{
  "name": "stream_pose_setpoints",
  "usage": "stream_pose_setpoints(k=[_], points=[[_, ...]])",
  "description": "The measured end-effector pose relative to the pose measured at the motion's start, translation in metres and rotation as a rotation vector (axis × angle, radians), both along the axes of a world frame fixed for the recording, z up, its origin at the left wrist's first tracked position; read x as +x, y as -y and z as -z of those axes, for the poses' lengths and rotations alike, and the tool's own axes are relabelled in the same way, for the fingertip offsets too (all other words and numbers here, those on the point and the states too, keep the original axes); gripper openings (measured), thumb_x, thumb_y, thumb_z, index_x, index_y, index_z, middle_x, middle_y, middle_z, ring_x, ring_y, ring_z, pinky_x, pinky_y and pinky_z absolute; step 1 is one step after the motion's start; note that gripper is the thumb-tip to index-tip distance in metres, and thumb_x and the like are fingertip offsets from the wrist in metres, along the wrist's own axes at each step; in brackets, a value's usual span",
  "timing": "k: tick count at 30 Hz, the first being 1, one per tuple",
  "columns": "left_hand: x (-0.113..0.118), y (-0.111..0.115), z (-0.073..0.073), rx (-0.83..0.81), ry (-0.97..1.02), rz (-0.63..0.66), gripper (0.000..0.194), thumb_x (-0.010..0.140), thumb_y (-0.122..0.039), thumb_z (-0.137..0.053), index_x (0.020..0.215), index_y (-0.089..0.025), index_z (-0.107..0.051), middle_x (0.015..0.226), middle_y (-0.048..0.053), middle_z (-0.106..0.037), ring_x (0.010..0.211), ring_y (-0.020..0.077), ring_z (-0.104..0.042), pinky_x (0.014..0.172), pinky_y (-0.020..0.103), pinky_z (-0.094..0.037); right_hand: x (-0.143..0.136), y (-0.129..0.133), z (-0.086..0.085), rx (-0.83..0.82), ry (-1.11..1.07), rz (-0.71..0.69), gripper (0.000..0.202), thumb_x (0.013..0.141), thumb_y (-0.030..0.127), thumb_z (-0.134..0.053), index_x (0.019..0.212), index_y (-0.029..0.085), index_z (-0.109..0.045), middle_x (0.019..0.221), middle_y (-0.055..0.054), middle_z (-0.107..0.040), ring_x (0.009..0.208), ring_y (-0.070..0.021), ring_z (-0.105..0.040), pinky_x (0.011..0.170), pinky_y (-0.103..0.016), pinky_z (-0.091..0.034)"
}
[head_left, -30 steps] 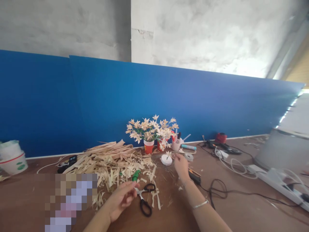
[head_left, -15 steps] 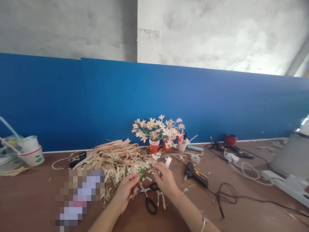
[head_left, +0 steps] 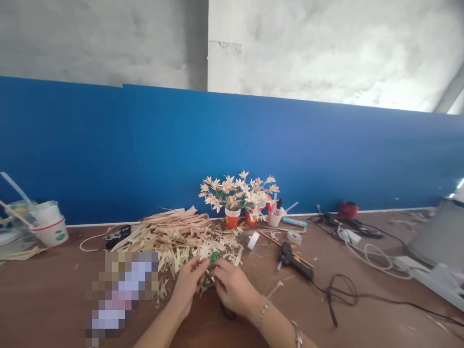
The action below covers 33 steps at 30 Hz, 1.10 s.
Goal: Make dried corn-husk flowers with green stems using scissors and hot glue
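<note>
My left hand (head_left: 189,286) is closed, its thumb and forefinger pinching a small green strip (head_left: 213,258) whose exact kind I cannot make out. From the other side, the bent fingers of my right hand (head_left: 234,289) meet the same green piece. Pale strips lie just behind the fingertips. A pair of scissors (head_left: 227,313) is on the table beneath my right hand; only part of a black handle shows. Beyond my hands spreads a heap of dry, straw-coloured husk strips (head_left: 174,232).
Pale artificial flowers (head_left: 235,191) stand in red cups (head_left: 232,220) by the blue partition (head_left: 163,145). To the right are a tape roll (head_left: 294,237), a black glue gun (head_left: 295,263) with its cord and a power strip (head_left: 440,285). A paper cup (head_left: 52,233) stands far left.
My right hand has come down and left to the green strip, beside my left hand. It now covers most of the scissors, which were in plain sight before.
</note>
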<state>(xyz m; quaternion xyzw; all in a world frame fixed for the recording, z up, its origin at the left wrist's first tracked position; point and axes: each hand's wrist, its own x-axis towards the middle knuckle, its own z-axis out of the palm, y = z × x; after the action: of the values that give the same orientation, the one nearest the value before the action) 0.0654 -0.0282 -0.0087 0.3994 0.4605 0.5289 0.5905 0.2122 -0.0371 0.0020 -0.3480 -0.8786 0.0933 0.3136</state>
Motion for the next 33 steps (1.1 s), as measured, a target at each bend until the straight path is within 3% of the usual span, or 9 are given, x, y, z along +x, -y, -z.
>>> stream_pose_setpoints(k=[3,7,15,21,25,29,33], points=[[-0.001,-0.001,-0.002,0.019,0.002,-0.006,0.033,0.065,-0.044,-0.064,0.076,-0.014,-0.057,0.042,-0.007,-0.045,0.032,0.0027,-0.03,0.032,0.013,-0.014,0.006,-0.003,0.003,0.02,-0.136,0.112,0.026,0.075,0.004,-0.04,0.088,0.019,-0.057,0.099,-0.006,-0.055,0.089,-0.0153,-0.053,0.078,-0.026,-0.045],[-0.001,0.0,-0.005,0.03,0.021,0.0,0.033,0.061,-0.043,-0.067,0.073,-0.015,-0.055,0.067,0.0,-0.063,0.035,0.0038,-0.042,0.029,0.014,-0.021,0.019,-0.014,0.011,0.024,-0.228,0.284,0.027,0.073,0.005,-0.042,0.089,0.019,-0.058,0.09,-0.006,-0.058,0.085,-0.0173,-0.054,0.077,-0.029,-0.044],[-0.003,-0.002,-0.002,-0.004,0.081,-0.006,0.035,0.063,-0.042,-0.066,0.083,-0.015,-0.058,0.059,-0.004,-0.057,0.034,0.0028,-0.04,0.029,0.014,-0.021,0.055,-0.031,0.01,-0.166,-0.035,0.621,0.02,0.074,0.014,-0.045,0.083,0.019,-0.063,0.081,-0.005,-0.064,0.079,-0.0188,-0.056,0.072,-0.026,-0.041],[-0.005,-0.003,0.001,-0.046,0.085,0.014,0.033,0.06,-0.033,-0.07,0.085,-0.013,-0.063,0.064,0.0,-0.061,0.04,0.0037,-0.043,0.033,0.014,-0.023,0.066,-0.033,0.004,-0.24,0.062,0.704,0.016,0.076,0.021,-0.049,0.074,0.02,-0.065,0.075,-0.005,-0.065,0.073,-0.0177,-0.058,0.063,-0.023,-0.038],[-0.004,-0.002,0.0,-0.059,0.081,0.025,0.03,0.058,-0.032,-0.07,0.08,-0.012,-0.064,0.062,0.001,-0.061,0.039,0.0036,-0.042,0.034,0.014,-0.024,0.063,-0.033,0.005,-0.221,0.127,0.698,0.031,0.081,0.03,-0.045,0.059,0.018,-0.062,0.066,-0.006,-0.064,0.066,-0.0178,-0.057,0.058,-0.023,-0.036],[-0.004,-0.001,0.0,-0.037,0.052,0.034,0.033,0.06,-0.035,-0.069,0.083,-0.013,-0.063,0.065,0.001,-0.062,0.035,0.0023,-0.038,0.031,0.014,-0.017,0.059,-0.032,0.009,-0.214,0.056,0.643,0.017,0.078,0.019,-0.046,0.077,0.02,-0.063,0.078,-0.004,-0.066,0.074,-0.0173,-0.059,0.065,-0.022,-0.038],[-0.006,-0.003,0.004,-0.004,0.067,0.002,0.032,0.063,-0.038,-0.067,0.084,-0.014,-0.062,0.067,0.0,-0.062,0.037,0.0021,-0.039,0.032,0.014,-0.018,0.058,-0.032,0.012,-0.242,0.047,0.609,0.023,0.076,0.012,-0.043,0.085,0.02,-0.062,0.085,-0.004,-0.067,0.081,-0.0182,-0.06,0.07,-0.024,-0.04]])
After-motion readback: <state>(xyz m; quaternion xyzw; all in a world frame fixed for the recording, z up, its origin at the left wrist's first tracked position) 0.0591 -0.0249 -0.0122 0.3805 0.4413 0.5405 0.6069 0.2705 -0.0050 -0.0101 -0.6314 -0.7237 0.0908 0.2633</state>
